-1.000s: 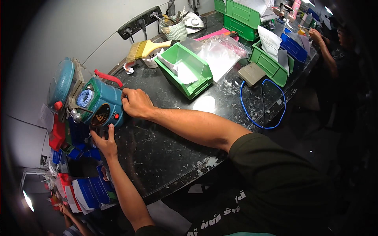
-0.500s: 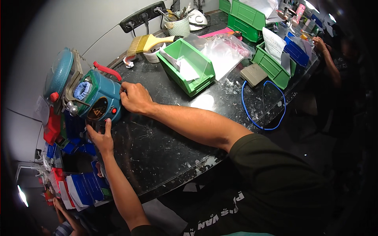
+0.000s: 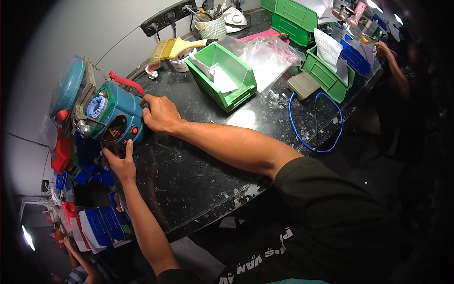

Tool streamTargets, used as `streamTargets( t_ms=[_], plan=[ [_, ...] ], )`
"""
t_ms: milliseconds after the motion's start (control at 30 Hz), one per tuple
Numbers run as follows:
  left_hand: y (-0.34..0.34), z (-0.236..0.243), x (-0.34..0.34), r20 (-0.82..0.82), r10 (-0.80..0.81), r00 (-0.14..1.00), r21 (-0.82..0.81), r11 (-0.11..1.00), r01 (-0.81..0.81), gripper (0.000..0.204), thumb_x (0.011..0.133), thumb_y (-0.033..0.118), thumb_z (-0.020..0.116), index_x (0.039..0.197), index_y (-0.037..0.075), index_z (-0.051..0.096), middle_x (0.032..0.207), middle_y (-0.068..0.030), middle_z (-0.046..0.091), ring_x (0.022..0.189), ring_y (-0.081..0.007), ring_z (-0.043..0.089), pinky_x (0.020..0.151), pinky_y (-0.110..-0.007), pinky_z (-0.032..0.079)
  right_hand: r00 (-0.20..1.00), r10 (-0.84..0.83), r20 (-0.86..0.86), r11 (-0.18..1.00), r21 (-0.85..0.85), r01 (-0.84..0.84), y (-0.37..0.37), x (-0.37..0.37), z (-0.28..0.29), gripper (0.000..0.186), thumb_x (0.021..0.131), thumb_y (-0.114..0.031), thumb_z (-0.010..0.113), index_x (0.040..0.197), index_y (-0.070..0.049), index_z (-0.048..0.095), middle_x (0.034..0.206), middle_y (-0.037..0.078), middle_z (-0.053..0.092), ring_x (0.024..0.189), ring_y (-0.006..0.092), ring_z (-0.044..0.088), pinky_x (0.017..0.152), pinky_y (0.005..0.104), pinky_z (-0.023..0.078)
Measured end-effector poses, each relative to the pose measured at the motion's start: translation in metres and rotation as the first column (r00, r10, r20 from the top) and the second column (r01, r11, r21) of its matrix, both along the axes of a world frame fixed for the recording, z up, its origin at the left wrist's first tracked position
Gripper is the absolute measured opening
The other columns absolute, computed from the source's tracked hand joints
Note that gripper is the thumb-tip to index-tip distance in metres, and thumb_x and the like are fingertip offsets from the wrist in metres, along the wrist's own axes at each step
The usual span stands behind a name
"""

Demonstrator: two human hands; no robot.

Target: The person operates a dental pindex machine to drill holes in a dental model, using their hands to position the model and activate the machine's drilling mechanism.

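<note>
Everything in our view has slid slightly upward since a second ago, while our two hands keep their places at the teal machine (image 3: 124, 105), which stands toward the left end of the black bench (image 3: 189, 189). Our left hand (image 3: 124, 168) reaches its lower front, thumb raised near a red button (image 3: 135, 130) and well apart from the index finger. Our right hand (image 3: 162, 115) rests at the machine's right side with fingers bent; their tips are hidden, so we cannot tell whether they close on anything. At the machine's left, a round teal part (image 3: 66, 85) stands tilted, facing a blue ruffled ring (image 3: 96, 107). Behind, we see a red lever (image 3: 126, 82); farther right, a brush (image 3: 176, 49) lies across a white tub (image 3: 179, 65), beside a green bin (image 3: 203, 87) holding white paper.
</note>
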State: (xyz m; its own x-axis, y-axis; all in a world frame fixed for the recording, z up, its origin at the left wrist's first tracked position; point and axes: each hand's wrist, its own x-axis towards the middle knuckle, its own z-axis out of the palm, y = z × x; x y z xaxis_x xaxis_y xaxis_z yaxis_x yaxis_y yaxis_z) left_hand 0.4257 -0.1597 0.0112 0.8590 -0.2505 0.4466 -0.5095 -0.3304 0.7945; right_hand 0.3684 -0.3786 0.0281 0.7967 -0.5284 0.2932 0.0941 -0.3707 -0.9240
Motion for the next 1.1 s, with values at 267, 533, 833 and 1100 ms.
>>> streamTargets(
  t_ms=[267, 533, 833, 1100],
  plan=[
    [0.0018, 0.0032, 0.0013, -0.017, -0.021, 1.000, 0.000, 1.000, 0.021, 0.083, 0.093, 0.014, 0.083, 0.158, -0.003, 0.033, 0.144, -0.0207, 0.051, 0.121, -0.0244, 0.061, 0.106, -0.037, 0.051, 0.999, 0.011, -0.031, 1.000, -0.016, -0.011, 0.0000, -0.0029, 0.0029, 0.031, 0.090, -0.016, 0.060, 0.115, -0.001, 0.072, 0.097, 0.029, 0.075, 0.099, 0.0479, 0.072, 0.096, 0.0541, 0.055],
    [0.0002, 0.0033, -0.0013, -0.015, -0.030, 0.999, -0.040, 0.999, 0.029, 0.081, 0.094, 0.013, 0.083, 0.157, -0.003, 0.035, 0.143, -0.0215, 0.051, 0.122, -0.0251, 0.061, 0.105, -0.037, 0.051, 0.999, 0.007, -0.036, 0.999, -0.034, -0.008, 0.0006, -0.0012, 0.0015, 0.031, 0.090, -0.016, 0.061, 0.115, -0.001, 0.072, 0.098, 0.029, 0.075, 0.099, 0.0484, 0.072, 0.096, 0.0549, 0.055],
    [-0.0033, 0.0034, -0.0043, -0.048, -0.043, 0.998, -0.028, 0.999, 0.041, 0.074, 0.096, 0.011, 0.079, 0.155, -0.001, 0.036, 0.141, -0.0157, 0.057, 0.126, -0.0227, 0.059, 0.110, -0.036, 0.044, 0.998, 0.029, -0.055, 0.999, -0.019, -0.030, -0.0013, -0.0060, 0.0061, 0.031, 0.089, -0.017, 0.061, 0.115, -0.002, 0.071, 0.102, 0.030, 0.074, 0.101, 0.0502, 0.071, 0.097, 0.0585, 0.054],
    [0.0026, 0.0022, -0.0002, -0.033, -0.046, 0.998, -0.019, 0.999, 0.046, 0.083, 0.094, 0.012, 0.082, 0.158, -0.003, 0.032, 0.143, -0.0200, 0.056, 0.122, -0.0242, 0.062, 0.107, -0.037, 0.050, 0.999, 0.022, -0.030, 1.000, -0.016, -0.023, 0.0017, 0.0000, 0.0023, 0.029, 0.089, -0.016, 0.061, 0.113, -0.002, 0.071, 0.099, 0.030, 0.074, 0.100, 0.0498, 0.071, 0.096, 0.0567, 0.055]
  ],
)
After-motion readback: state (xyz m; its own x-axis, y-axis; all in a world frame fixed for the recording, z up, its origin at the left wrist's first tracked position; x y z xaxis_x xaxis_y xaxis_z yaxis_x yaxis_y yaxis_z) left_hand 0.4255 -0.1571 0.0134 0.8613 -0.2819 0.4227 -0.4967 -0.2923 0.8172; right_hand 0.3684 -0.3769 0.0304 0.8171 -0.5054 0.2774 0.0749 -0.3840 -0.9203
